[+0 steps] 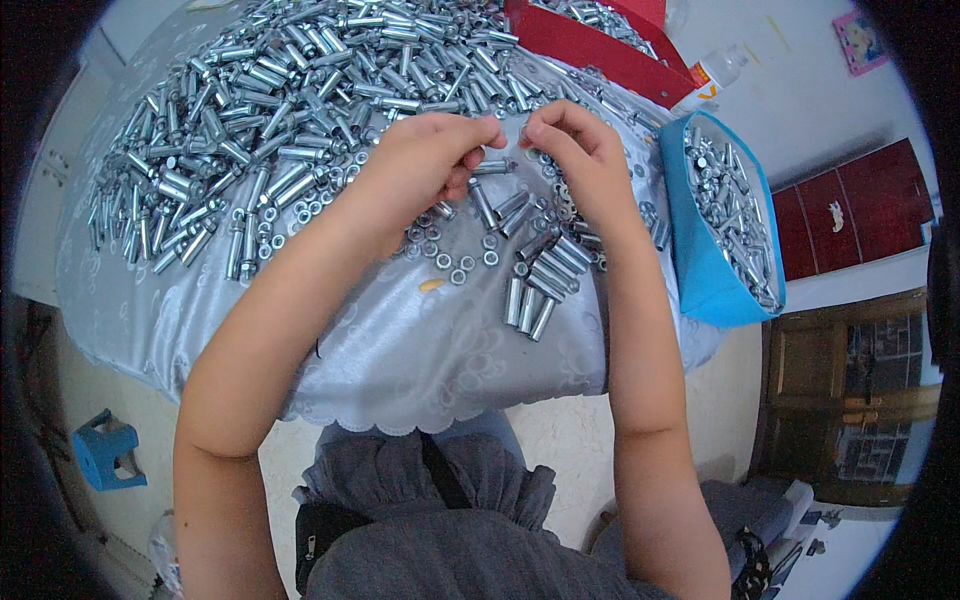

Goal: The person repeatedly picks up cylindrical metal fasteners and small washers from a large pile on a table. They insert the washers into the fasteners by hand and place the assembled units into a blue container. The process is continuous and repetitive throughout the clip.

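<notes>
A blue plastic stool (104, 455) stands near left. On the silvery cloth-covered counter (400, 370), cylindrical silver metal bolts (550, 277) cluster near right and heap far left. Left hand (430, 155) and right hand (590, 165) have nearly closed fingers; whether they grip anything, I cannot tell.

We cannot tell whether the left hand (425, 160) grips anything, and the bit at the fingertips of the right hand (590, 160) looks too small to identify. The upper edge cuts off the red box (590, 58) and the bolt pile (325, 90).
</notes>
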`<action>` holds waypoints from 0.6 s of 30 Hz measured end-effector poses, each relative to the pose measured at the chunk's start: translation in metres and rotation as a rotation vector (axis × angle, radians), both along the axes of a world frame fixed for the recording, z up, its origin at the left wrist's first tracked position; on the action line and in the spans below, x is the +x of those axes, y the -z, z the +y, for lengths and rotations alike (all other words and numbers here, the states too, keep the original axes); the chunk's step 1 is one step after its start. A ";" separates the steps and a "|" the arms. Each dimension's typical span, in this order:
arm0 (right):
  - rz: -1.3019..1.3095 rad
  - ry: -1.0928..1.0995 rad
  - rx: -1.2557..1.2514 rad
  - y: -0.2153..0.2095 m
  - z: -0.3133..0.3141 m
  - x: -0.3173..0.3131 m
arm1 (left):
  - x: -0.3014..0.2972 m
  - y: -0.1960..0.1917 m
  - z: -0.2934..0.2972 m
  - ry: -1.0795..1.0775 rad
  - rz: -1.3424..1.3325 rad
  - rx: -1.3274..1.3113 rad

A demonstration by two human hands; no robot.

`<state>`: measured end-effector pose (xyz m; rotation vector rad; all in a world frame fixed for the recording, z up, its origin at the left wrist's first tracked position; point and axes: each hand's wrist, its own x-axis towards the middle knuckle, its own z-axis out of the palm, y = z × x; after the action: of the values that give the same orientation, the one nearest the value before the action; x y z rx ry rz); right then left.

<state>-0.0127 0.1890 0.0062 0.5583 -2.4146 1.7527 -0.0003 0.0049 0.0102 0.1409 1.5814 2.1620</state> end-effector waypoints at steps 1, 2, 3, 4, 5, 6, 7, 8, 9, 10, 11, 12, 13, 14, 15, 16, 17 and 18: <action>-0.070 -0.080 -0.109 -0.004 -0.003 0.005 | 0.001 0.001 0.001 -0.003 0.033 -0.016; -0.095 -0.094 -0.094 -0.006 -0.006 0.009 | 0.002 0.001 0.002 -0.007 0.066 -0.032; -0.120 -0.109 -0.080 -0.007 -0.009 0.011 | 0.003 0.001 0.002 -0.019 0.067 -0.029; -0.145 -0.120 -0.065 -0.008 -0.009 0.013 | 0.005 0.000 0.003 -0.027 0.069 -0.025; -0.151 -0.142 -0.073 -0.008 -0.009 0.013 | 0.006 0.000 0.004 -0.036 0.071 -0.022; -0.158 -0.164 -0.081 -0.007 -0.008 0.013 | 0.006 -0.001 0.004 -0.029 0.080 0.000; -0.164 -0.186 -0.090 -0.007 -0.008 0.013 | 0.006 -0.001 0.003 -0.021 0.089 0.021; -0.157 -0.200 -0.114 -0.006 -0.008 0.012 | 0.006 -0.002 0.002 -0.014 0.098 0.042; -0.149 -0.215 -0.139 -0.006 -0.008 0.012 | 0.006 -0.003 0.001 -0.016 0.087 0.029; -0.142 -0.228 -0.161 -0.006 -0.008 0.012 | 0.005 -0.005 0.001 -0.018 0.076 0.018; -0.142 -0.228 -0.153 -0.007 -0.008 0.014 | 0.004 -0.006 0.001 -0.019 0.065 0.007; -0.142 -0.227 -0.145 -0.008 -0.008 0.016 | 0.004 -0.005 0.001 0.006 0.060 0.028; -0.142 -0.229 -0.139 -0.009 -0.009 0.017 | 0.003 -0.004 0.001 0.028 0.054 0.047; -0.152 -0.226 -0.146 -0.008 -0.010 0.016 | 0.003 -0.003 0.000 0.050 0.049 0.067; -0.162 -0.222 -0.154 -0.006 -0.010 0.016 | 0.002 -0.002 0.000 0.055 0.049 0.062; -0.171 -0.218 -0.161 -0.005 -0.011 0.015 | 0.000 -0.002 -0.001 0.060 0.051 0.057; -0.176 -0.211 -0.159 -0.004 -0.011 0.015 | -0.001 -0.001 -0.002 0.065 0.053 0.052; -0.180 -0.204 -0.157 -0.004 -0.011 0.016 | -0.002 -0.001 -0.002 0.069 0.046 0.058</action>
<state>0.0028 0.1781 0.0100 0.6747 -2.3754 2.1400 -0.0020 0.0029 0.0111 0.2616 1.5172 2.1661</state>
